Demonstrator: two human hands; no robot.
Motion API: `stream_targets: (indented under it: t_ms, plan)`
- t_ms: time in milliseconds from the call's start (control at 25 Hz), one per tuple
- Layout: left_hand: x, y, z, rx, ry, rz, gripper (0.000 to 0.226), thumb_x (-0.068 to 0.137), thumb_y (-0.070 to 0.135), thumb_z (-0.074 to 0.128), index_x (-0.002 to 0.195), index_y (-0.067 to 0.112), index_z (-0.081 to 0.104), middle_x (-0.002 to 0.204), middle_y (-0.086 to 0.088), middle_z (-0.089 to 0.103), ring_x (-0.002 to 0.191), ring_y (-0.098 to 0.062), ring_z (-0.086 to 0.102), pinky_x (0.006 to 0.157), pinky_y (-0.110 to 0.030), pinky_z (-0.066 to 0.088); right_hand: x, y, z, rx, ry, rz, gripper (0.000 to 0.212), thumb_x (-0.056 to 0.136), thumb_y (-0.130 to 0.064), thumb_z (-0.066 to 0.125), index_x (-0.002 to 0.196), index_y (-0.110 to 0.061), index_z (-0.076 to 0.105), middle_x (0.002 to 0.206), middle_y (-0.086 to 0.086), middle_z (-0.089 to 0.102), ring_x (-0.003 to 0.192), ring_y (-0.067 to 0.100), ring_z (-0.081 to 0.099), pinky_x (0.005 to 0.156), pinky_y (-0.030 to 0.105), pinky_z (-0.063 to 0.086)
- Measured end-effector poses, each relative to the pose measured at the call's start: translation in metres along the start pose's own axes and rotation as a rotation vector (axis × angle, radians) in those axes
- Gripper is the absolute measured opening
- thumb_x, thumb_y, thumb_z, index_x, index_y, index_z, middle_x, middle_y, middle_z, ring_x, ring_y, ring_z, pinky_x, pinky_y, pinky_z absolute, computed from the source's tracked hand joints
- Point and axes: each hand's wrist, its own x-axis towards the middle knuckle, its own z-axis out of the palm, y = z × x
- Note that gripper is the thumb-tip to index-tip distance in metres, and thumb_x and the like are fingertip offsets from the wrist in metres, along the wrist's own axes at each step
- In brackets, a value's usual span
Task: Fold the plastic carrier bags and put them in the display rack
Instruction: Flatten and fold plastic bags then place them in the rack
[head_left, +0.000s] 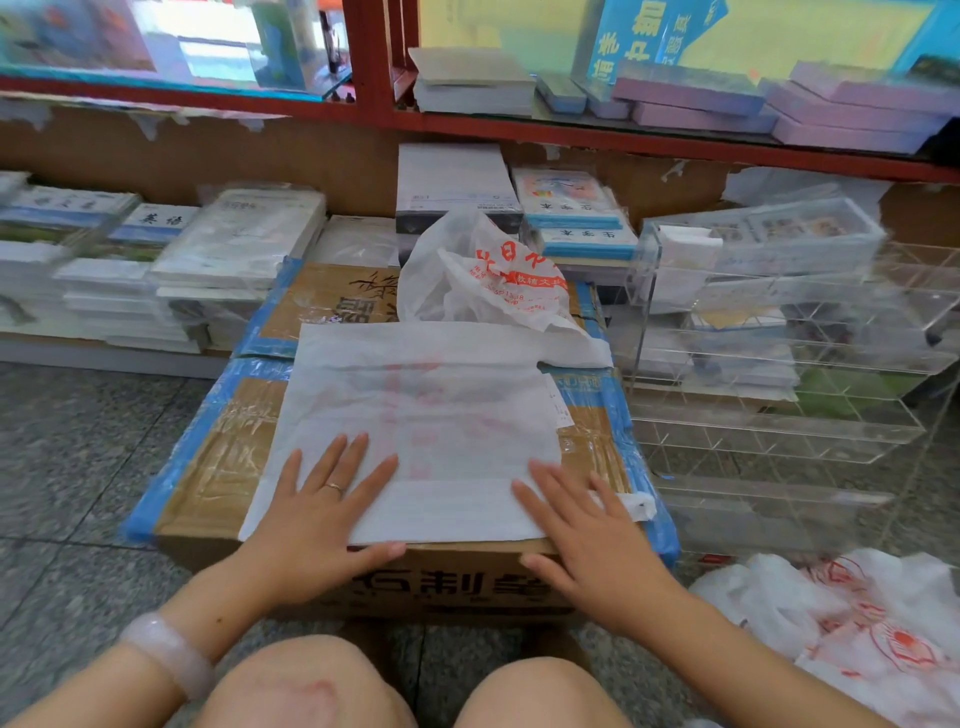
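I have one white carrier bag (415, 415) spread flat on top of a taped cardboard box (218, 467), its red print showing faintly through from the underside. It lies under and just beyond my fingertips, reaching away from them toward the shelf. My left hand (317, 514) rests on its near left corner with fingers straight and fanned, pressing down and gripping nothing. My right hand (587, 540) does the same at the near right edge, fingers straight and flat, thumb over the box's front lip. A handle strip (631, 504) pokes out just past my right fingers.

I judge this to be the smoothing step, before the first fold. Next I need to pinch one edge and bring it across while the other palm holds the film from sliding; thin plastic will likely skate on the tape.

Beyond my fingertips, a crumpled bag (478, 275) with red lettering sits at the box's far end. Right of my right hand, on the floor, lies a heap of unfolded bags (857, 623). Farther right of the fingers stands the clear acrylic display rack (779, 426). I cannot tell whether its compartments hold any folded bags.
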Motion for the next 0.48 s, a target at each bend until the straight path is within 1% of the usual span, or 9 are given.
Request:
stream_targets:
  t_ms: [80,120,160,200,240,280,320,400,480]
  plan:
    - [-0.013,-0.013,-0.004,0.085,-0.05,0.083,0.1,0.072,0.087,0.018,0.151,0.026,0.009,0.156,-0.014,0.012,0.143,-0.023,-0.003,0.11,-0.034,-0.003,-0.016,0.023,-0.001,-0.006,0.015,-0.001,0.066,0.096,-0.056,0.018,0.151,-0.019,0.018,0.145,0.006,0.042,0.131,0.02,0.04,0.111,0.036,0.015]
    - [-0.019,-0.022,-0.006,0.1,-0.105,0.096,0.099,0.071,0.082,0.028,0.151,0.024,0.015,0.157,-0.011,0.013,0.141,-0.023,0.007,0.11,-0.034,0.001,-0.021,0.028,-0.004,0.014,0.018,-0.015,0.067,0.094,-0.054,0.025,0.151,-0.019,0.017,0.143,0.007,0.045,0.129,0.019,0.043,0.111,0.034,0.016]
    - [-0.025,-0.032,-0.007,0.085,-0.132,0.109,0.098,0.069,0.073,0.035,0.15,0.023,0.016,0.158,-0.005,0.007,0.14,-0.022,0.014,0.111,-0.033,0.001,-0.026,0.03,-0.005,0.037,0.055,-0.045,0.063,0.095,-0.051,0.028,0.149,-0.019,0.025,0.139,0.007,0.051,0.126,0.019,0.047,0.111,0.033,0.02]
    - [-0.032,-0.043,-0.006,0.044,-0.091,0.126,0.094,0.068,0.062,0.039,0.151,0.024,0.015,0.159,-0.001,0.003,0.14,-0.02,0.018,0.112,-0.031,0.001,-0.031,0.031,-0.007,0.061,0.105,-0.073,0.052,0.098,-0.045,0.029,0.142,-0.018,0.039,0.133,0.006,0.057,0.122,0.02,0.052,0.108,0.033,0.028]
    - [-0.04,-0.05,-0.006,-0.007,-0.03,0.129,0.089,0.07,0.051,0.041,0.15,0.025,0.014,0.158,0.002,0.007,0.139,-0.016,0.021,0.113,-0.028,0.001,-0.035,0.033,-0.008,0.078,0.186,-0.102,0.044,0.1,-0.039,0.029,0.13,-0.018,0.054,0.126,0.003,0.062,0.115,0.02,0.058,0.102,0.033,0.037]
    - [-0.045,-0.055,-0.002,-0.059,0.045,0.132,0.084,0.073,0.042,0.042,0.15,0.027,0.015,0.156,0.003,0.018,0.138,-0.012,0.025,0.114,-0.026,0.004,-0.04,0.034,-0.012,0.097,0.232,-0.111,0.04,0.101,-0.033,0.031,0.119,-0.018,0.064,0.119,0.0,0.067,0.108,0.019,0.063,0.093,0.031,0.045]
    - [-0.052,-0.059,0.0,-0.126,0.097,0.12,0.079,0.075,0.036,0.044,0.15,0.029,0.018,0.149,0.003,0.034,0.134,-0.009,0.031,0.113,-0.024,0.011,-0.043,0.036,-0.016,0.145,0.276,-0.111,0.037,0.1,-0.03,0.034,0.111,-0.022,0.068,0.112,-0.005,0.069,0.1,0.017,0.065,0.085,0.027,0.048]
    - [-0.064,-0.058,0.001,-0.31,0.19,0.074,0.064,0.078,0.032,0.047,0.141,0.036,0.035,0.125,0.004,0.059,0.115,-0.005,0.047,0.102,-0.013,0.027,-0.049,0.036,-0.03,0.294,0.28,-0.06,0.025,0.098,-0.033,0.039,0.104,-0.032,0.064,0.1,-0.02,0.067,0.088,0.005,0.062,0.075,0.017,0.046]
    - [-0.067,-0.051,-0.006,-0.448,0.281,0.081,0.046,0.076,0.035,0.052,0.121,0.041,0.052,0.106,0.012,0.067,0.1,-0.002,0.055,0.09,-0.007,0.034,-0.051,0.037,-0.05,0.539,0.201,0.034,0.025,0.096,-0.05,0.038,0.099,-0.038,0.061,0.093,-0.028,0.063,0.082,-0.005,0.06,0.07,0.008,0.044]
